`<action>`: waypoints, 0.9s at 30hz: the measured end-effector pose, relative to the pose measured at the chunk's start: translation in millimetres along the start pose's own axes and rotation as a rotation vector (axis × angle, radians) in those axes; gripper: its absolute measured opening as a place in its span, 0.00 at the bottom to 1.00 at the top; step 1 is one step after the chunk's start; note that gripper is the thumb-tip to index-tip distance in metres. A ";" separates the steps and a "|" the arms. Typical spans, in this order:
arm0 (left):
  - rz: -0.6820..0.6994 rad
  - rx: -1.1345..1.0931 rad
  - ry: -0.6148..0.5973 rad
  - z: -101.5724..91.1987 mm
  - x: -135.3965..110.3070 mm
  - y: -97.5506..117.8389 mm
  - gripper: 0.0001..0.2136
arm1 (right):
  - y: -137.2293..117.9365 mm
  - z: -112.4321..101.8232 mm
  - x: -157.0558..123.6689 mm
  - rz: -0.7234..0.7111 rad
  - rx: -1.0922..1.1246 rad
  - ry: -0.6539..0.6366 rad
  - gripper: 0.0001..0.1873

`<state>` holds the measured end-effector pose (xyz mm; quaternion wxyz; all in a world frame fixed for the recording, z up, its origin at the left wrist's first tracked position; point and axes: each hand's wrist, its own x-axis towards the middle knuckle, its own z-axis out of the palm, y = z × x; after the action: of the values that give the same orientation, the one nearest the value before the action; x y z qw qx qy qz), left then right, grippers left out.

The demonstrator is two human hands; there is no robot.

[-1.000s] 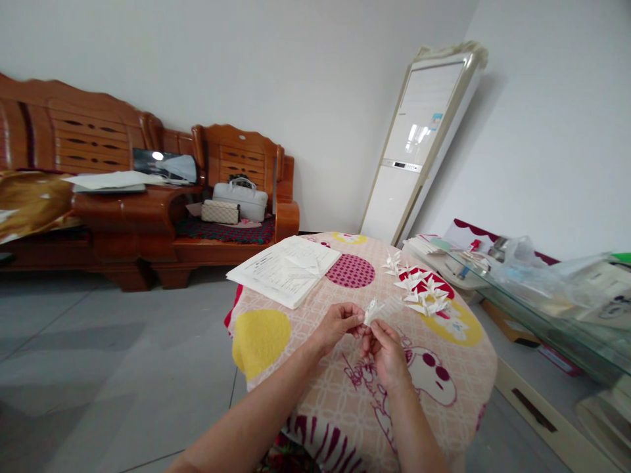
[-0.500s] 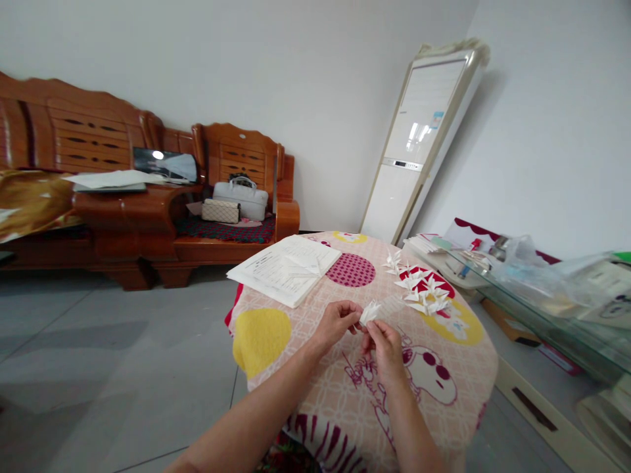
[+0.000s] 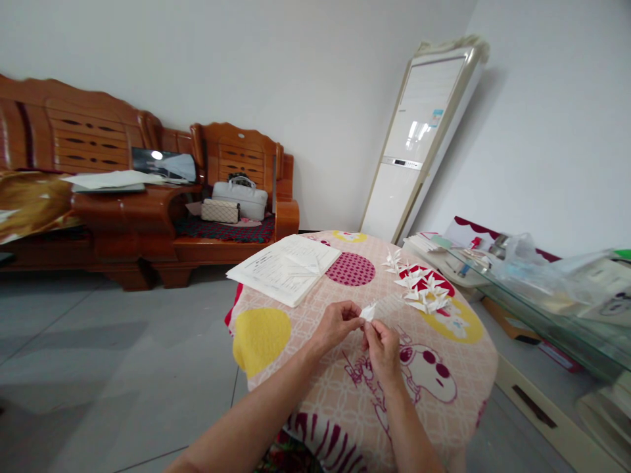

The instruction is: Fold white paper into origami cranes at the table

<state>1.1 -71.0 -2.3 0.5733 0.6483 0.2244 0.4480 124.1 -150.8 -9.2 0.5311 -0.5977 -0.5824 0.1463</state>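
A small folded white paper piece (image 3: 369, 310) is pinched between my two hands above the round table (image 3: 305, 394), which wears a pink patterned cloth. My left hand (image 3: 336, 325) grips its left side with thumb and fingers closed. From below and the right, my right hand (image 3: 382, 348) pinches it too. Several finished white folded paper figures (image 3: 419, 289) lie in a cluster on the cloth at the far right. A stack of white printed sheets (image 3: 283, 266) rests at the table's far left edge.
A wooden sofa (image 3: 148, 197) with a white handbag (image 3: 240, 197) stands behind on the left. A tall white air conditioner (image 3: 419, 144) leans in the corner. A glass shelf (image 3: 542, 295) with bags and papers runs along the right. Grey tiled floor lies to the left.
The paper piece has been pressed smaller and lower between my fingers; my hands have drawn slightly closer together. The view has shifted a little.
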 end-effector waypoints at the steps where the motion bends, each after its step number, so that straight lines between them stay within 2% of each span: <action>1: 0.004 -0.003 -0.010 0.0 0.0 -1.0 0.05 | 0.5 0.2 -0.2 -0.006 -0.009 -0.008 0.21; 6: 0.003 0.016 -0.036 0.1 -0.1 -5.4 0.05 | 2.8 1.3 -0.7 -0.004 -0.033 -0.035 0.21; 15: -0.047 0.022 0.025 2.9 -0.6 -1.8 0.04 | 5.2 1.8 0.4 -0.030 -0.036 0.004 0.19; 27: -0.137 -0.039 0.044 2.7 -1.8 5.9 0.06 | 4.0 1.6 -0.5 0.086 0.215 -0.016 0.21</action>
<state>1.1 -75.4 2.8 0.6101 0.6102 0.2718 0.4261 124.9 -149.5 -13.3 0.5807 -0.5606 -0.5416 0.2351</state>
